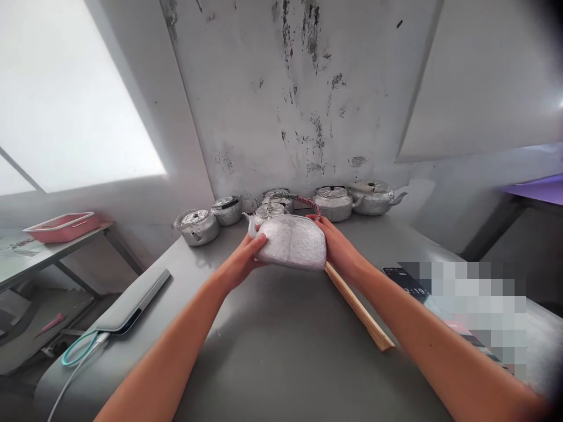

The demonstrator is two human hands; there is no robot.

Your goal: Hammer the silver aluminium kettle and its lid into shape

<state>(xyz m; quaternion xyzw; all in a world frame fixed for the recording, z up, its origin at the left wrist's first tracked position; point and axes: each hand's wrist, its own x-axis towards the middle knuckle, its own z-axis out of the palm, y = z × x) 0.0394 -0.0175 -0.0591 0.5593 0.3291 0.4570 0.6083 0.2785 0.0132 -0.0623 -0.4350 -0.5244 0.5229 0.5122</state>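
Observation:
Between my two hands is a silver metal kettle (290,241) with a hammered-looking surface, lifted above the grey table (272,346). My left hand (246,258) grips its left side just under the spout, thumb on the front. On the opposite side my right hand (336,243) is wrapped round the body; most of its fingers are hidden behind. A red-and-dark wrapped handle (303,202) arches over the top. Directly behind the held kettle stand two more, one lidded kettle (270,210) partly covered by it.
Several kettles line the back: one far left (199,227), a small one (227,210), two at right (333,202) (373,196). Wooden sticks (360,308) lie by my right forearm, near a phone (407,281). A corded power bank (132,302) sits left; a pink basket (64,227) is on another table.

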